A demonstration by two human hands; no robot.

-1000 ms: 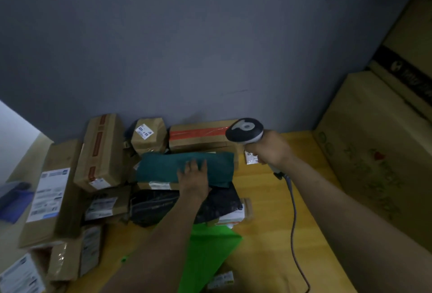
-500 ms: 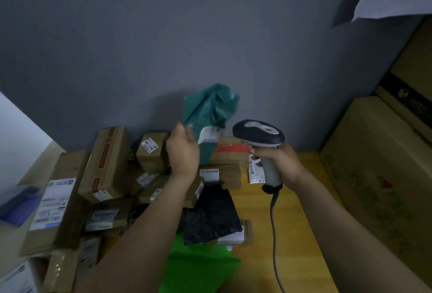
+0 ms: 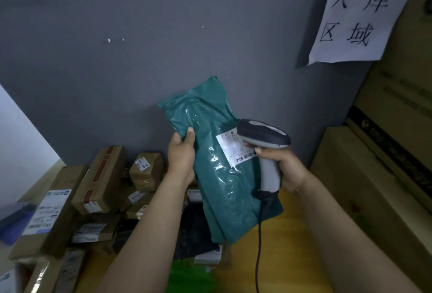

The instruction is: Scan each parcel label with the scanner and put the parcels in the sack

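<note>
My left hand grips the left edge of a teal plastic mailer parcel, held upright in the air in front of the grey wall. A white label with a barcode faces me on its right side. My right hand holds the grey corded scanner by its handle, its dark head right over the label's top corner. A bright green sack lies at the bottom centre on the wooden table, partly hidden by my left arm.
Several brown cardboard parcels with labels are piled along the wall at the left, with a black mailer below the teal one. Large cartons stack up at the right. A paper sign hangs top right.
My left hand picked the teal mailer off the pile, lifted it and turned its label toward me. My right hand brought the scanner up against the label.
</note>
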